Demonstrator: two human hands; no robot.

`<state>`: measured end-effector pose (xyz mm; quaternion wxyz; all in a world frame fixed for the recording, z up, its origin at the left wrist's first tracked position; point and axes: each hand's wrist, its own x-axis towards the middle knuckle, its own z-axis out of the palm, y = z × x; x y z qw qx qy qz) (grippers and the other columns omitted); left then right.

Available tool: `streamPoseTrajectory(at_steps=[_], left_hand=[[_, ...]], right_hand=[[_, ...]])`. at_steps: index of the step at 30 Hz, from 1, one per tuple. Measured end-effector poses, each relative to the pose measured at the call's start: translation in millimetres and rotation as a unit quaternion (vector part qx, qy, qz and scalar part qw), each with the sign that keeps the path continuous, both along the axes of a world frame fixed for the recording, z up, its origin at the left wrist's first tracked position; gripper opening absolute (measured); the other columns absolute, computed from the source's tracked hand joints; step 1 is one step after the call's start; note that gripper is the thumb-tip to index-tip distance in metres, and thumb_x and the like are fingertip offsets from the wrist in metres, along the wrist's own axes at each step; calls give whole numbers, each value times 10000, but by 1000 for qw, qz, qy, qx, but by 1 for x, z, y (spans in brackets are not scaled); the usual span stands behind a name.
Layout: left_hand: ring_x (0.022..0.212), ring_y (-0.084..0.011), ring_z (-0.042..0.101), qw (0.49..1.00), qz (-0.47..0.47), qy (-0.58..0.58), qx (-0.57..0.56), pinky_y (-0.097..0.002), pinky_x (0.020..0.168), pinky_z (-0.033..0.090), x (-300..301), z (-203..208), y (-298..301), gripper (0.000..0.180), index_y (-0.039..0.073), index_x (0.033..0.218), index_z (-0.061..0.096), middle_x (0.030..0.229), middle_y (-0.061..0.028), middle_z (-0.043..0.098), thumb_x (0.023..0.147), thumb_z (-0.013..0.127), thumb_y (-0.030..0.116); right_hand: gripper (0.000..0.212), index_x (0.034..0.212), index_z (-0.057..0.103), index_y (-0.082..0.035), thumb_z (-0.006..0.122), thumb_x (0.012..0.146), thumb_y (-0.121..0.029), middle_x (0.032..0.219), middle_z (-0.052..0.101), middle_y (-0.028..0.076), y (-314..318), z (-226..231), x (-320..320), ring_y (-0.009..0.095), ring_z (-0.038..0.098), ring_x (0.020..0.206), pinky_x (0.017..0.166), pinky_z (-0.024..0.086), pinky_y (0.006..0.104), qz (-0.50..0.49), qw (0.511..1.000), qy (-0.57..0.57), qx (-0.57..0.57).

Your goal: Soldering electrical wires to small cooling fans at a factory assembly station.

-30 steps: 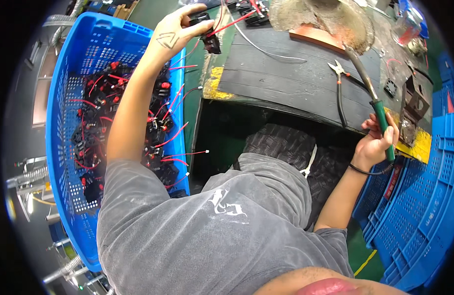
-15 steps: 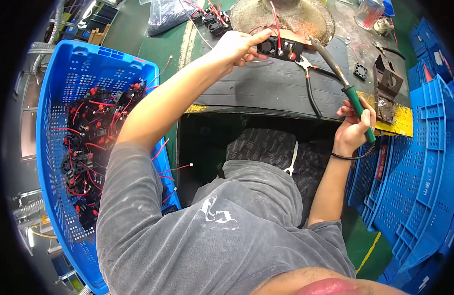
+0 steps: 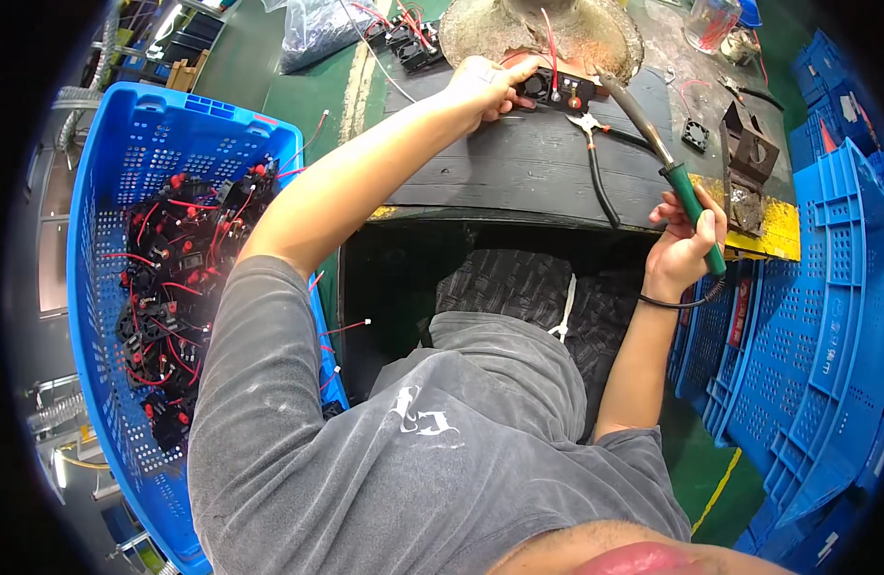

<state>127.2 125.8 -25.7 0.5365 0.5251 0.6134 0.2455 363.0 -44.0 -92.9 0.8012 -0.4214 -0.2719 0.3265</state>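
My left hand (image 3: 485, 88) is closed on the left end of a black fan housing (image 3: 576, 88) with a round fan and a red wire. The hand holds it at the table's far side, in front of a dirty metal hood. In my right hand (image 3: 689, 244), fingers wrapped round the green handle, is a soldering iron (image 3: 691, 199). Its long metal shaft points up and left, and its tip is close to the right end of the housing; whether they touch I cannot tell. Cutting pliers (image 3: 595, 163) with dark handles lie on the dark board, below the housing.
A blue crate (image 3: 197, 103) on the left holds many black fan parts with red wires. On the right are a small loose fan (image 3: 696, 134), a rusty metal stand (image 3: 748, 158) and other pliers (image 3: 748, 91). More fans (image 3: 403, 43) sit at the back left; blue crates (image 3: 835, 278) stand at right.
My left hand has moved the fan housing a little to the right, closer to the soldering iron's tip. My right hand has hardly moved.
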Motion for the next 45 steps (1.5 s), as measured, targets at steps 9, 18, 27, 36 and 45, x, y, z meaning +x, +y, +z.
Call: streamPoseTrajectory(at_steps=[9,18,27,36,45], left_hand=[[442,-43,411,1000,12,-6,24,-214,387,327,-4,-10,3,415,11,846,701,677,-44,691,886,660,422],[424,-80,447,994,-13,84,75,-244,414,373,-6,-10,0,404,70,788,717,593,-32,649,879,641,456],[408,-116,457,988,-38,123,83,-269,425,376,-12,-19,12,498,62,628,651,531,-28,590,868,634,498],[467,-53,425,983,-88,102,125,-230,433,311,-22,-21,8,442,54,812,664,592,22,549,912,593,479],[469,-60,436,984,-66,118,118,-238,450,330,-15,-19,8,467,56,897,701,587,10,559,888,605,512]], right_hand=[[358,1078,570,28,438,922,-266,811,666,221,1,2,-1,232,649,648,549,526,325,-6,1000,-2,-2],[362,1078,567,33,444,920,-269,812,663,222,0,0,-1,237,653,665,546,527,330,-9,1000,-8,4],[368,1082,568,32,445,919,-274,804,662,225,2,-1,-1,243,652,659,549,527,337,-13,1000,-4,-3],[375,1084,570,34,445,917,-277,807,665,225,1,0,-1,244,656,661,545,524,340,-13,1000,-7,-8],[376,1083,572,33,444,919,-280,816,666,221,2,0,-2,237,649,658,554,524,335,-13,1000,-9,-5]])
